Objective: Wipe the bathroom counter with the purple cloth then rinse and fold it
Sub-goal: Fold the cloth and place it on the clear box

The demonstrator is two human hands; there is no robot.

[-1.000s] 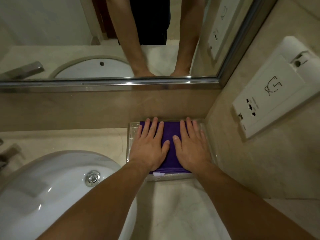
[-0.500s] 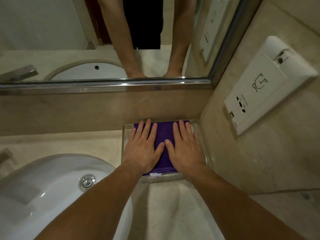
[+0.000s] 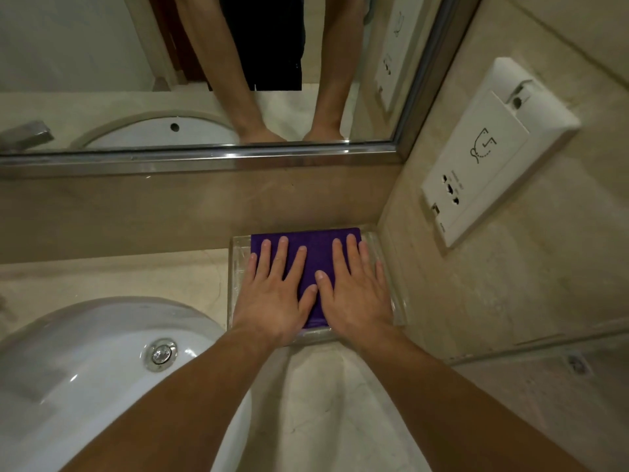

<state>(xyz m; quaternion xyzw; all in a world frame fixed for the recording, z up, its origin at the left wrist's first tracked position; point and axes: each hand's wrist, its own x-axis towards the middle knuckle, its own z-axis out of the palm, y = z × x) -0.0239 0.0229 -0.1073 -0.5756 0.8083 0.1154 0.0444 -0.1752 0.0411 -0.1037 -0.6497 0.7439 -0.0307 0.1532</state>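
- Lying folded into a flat rectangle, the purple cloth (image 3: 320, 257) sat inside a shallow clear plastic tray (image 3: 239, 267). The tray was in the back right corner of the pale marble counter (image 3: 323, 403), against the back wall and just beside the side wall.
- The left hand (image 3: 275, 298) lay palm down on the cloth's left half, fingers straight and slightly spread, gripping nothing.
- The right hand (image 3: 357, 294) lay palm down on the right half, fingers straight and close together, flat rather than curled. Its outer fingers reached over the tray's right side.
- The two thumbs lay close together over the middle of the cloth. Purple showed between the hands and beyond the fingertips.
- A white oval basin (image 3: 85, 369) with a chrome drain plug (image 3: 160, 354) stood left of the tray.
- A steel-framed mirror (image 3: 204, 155) above reflected both forearms, and a white socket plate (image 3: 493, 158) hung on the right wall.
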